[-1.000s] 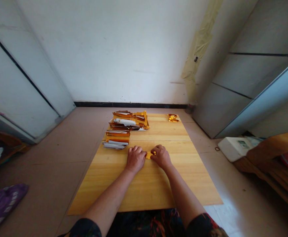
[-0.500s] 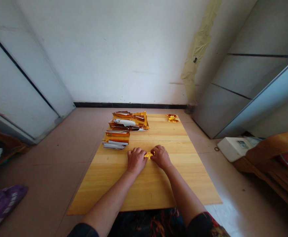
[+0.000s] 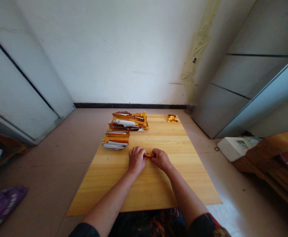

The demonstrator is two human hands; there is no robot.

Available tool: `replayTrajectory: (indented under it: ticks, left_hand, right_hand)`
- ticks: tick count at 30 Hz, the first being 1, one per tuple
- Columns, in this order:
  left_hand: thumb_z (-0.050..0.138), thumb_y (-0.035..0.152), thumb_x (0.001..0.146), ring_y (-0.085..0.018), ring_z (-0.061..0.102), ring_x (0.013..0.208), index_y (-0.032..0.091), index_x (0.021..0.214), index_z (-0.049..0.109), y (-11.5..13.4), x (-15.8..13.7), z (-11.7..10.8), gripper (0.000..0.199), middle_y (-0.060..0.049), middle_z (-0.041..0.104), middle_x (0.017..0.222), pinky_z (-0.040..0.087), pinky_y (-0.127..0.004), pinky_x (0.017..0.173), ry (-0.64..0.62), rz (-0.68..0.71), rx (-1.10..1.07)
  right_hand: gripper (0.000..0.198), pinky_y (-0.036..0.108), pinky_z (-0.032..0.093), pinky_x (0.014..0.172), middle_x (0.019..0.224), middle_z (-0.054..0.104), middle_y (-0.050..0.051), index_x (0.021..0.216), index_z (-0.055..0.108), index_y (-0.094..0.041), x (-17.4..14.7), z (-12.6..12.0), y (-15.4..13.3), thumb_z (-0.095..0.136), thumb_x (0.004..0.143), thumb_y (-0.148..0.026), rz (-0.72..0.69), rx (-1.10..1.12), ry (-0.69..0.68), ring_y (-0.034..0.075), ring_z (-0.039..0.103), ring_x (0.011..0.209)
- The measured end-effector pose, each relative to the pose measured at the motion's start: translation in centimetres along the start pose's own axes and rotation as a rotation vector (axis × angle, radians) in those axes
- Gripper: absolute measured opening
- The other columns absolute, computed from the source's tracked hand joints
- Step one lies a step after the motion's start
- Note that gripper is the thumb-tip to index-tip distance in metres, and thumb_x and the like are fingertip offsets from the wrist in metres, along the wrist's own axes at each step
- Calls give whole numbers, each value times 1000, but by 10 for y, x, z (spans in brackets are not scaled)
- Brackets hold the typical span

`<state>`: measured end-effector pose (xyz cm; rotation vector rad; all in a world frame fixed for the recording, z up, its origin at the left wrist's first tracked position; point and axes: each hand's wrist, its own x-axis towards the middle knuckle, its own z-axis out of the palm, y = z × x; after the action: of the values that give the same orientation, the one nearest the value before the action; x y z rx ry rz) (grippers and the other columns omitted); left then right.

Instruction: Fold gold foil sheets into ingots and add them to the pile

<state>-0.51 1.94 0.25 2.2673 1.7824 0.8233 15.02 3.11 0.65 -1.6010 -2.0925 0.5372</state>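
Between my two hands, a small folded piece of gold foil paper (image 3: 148,156) shows just above the wooden table top. My left hand (image 3: 137,159) grips its left end, fingers curled and closed. Its right end is pinched in my right hand (image 3: 160,158), also closed. Most of the piece is hidden by my fingers. To the left and further off lie stacks of gold foil paper (image 3: 130,121) with white undersides; a smaller stack (image 3: 116,140) sits nearer my left hand. At the far right corner of the table rest a few shiny folded gold foil pieces (image 3: 172,118).
The light wooden table (image 3: 183,171) stands before a white wall (image 3: 124,49). A grey cabinet (image 3: 240,72) is at the right, with a white box (image 3: 232,148) and a wooden seat (image 3: 274,148) near it. A purple bag (image 3: 5,207) lies at the lower left.
The foil piece between my hands has turned from a bright, wider yellow face to a narrower, darker orange strip. My fingers have curled in more tightly around it.
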Motion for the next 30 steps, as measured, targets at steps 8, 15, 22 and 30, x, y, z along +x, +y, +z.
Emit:
replayTrajectory:
  ticks: [8, 15, 22, 30]
  left_hand:
    - [58, 14, 74, -22, 47, 88, 22, 76, 64, -3, 0, -5, 10, -6, 55, 88, 37, -33, 76, 78, -22, 90]
    - [53, 22, 82, -21, 52, 90, 27, 88, 68, -4, -2, -4, 17, -6, 58, 95, 37, -30, 76, 85, -67, 85]
    - [44, 15, 83, -14, 60, 74, 22, 88, 61, 5, 3, 3, 19, -1, 68, 82, 40, -24, 67, 14, -222, -233]
    - [55, 25, 76, -14, 62, 69, 20, 81, 56, 1, 9, 10, 7, -1, 66, 77, 46, -24, 66, 124, -283, -452]
  right_hand:
    - [16, 22, 36, 61, 66, 53, 0, 67, 51, -20, -12, 31, -7, 48, 80, -11, -199, -30, 366, 13, 48, 65]
    - [19, 24, 38, 63, 68, 54, 2, 69, 52, -21, -13, 39, -10, 45, 85, -13, -217, -99, 457, 16, 48, 67]
    - [19, 24, 40, 64, 68, 53, 2, 68, 52, -21, -11, 42, -9, 44, 83, -12, -159, 8, 475, 15, 49, 68]
    - [14, 24, 45, 69, 75, 59, 3, 78, 59, -19, -16, 35, -16, 46, 77, -14, -197, 290, 400, 15, 55, 72]
